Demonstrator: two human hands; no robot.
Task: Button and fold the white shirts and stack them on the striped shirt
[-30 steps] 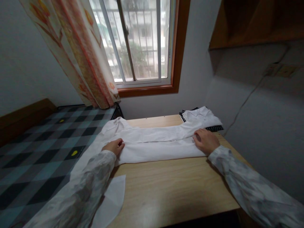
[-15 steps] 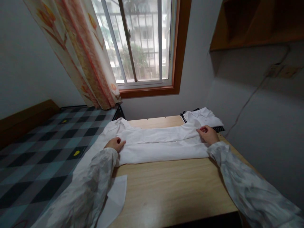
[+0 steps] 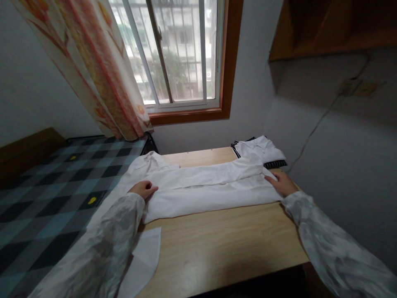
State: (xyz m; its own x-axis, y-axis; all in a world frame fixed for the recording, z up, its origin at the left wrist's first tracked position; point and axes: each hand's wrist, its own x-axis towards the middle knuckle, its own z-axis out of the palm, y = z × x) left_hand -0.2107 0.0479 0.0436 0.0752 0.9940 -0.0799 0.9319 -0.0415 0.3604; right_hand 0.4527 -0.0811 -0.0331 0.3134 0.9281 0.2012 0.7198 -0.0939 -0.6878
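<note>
A white shirt (image 3: 201,198) lies folded lengthwise in a long band across the wooden table (image 3: 223,244). One white part trails off the table's left side, and a loose white flap (image 3: 144,256) rests near my left forearm. My left hand (image 3: 144,189) is closed in a pinch on the cloth near the band's left end. At the right end, my right hand (image 3: 283,183) has its thumb and fingers on the cloth's edge, holding it. Both hands are at the band's ends, with the middle lying flat between them.
A folded pile of clothes (image 3: 260,148), white over black-and-white striped, sits at the table's back right corner. To the left is a bed with a checked cover (image 3: 62,198). A window (image 3: 180,54), a curtain (image 3: 102,74) and a wall shelf (image 3: 310,33) surround the table.
My right hand has shifted right and slightly toward me, with its fingers more extended. The right end of the shirt looks drawn outward. My left hand stays pinched on the left end; the view has shifted slightly.
</note>
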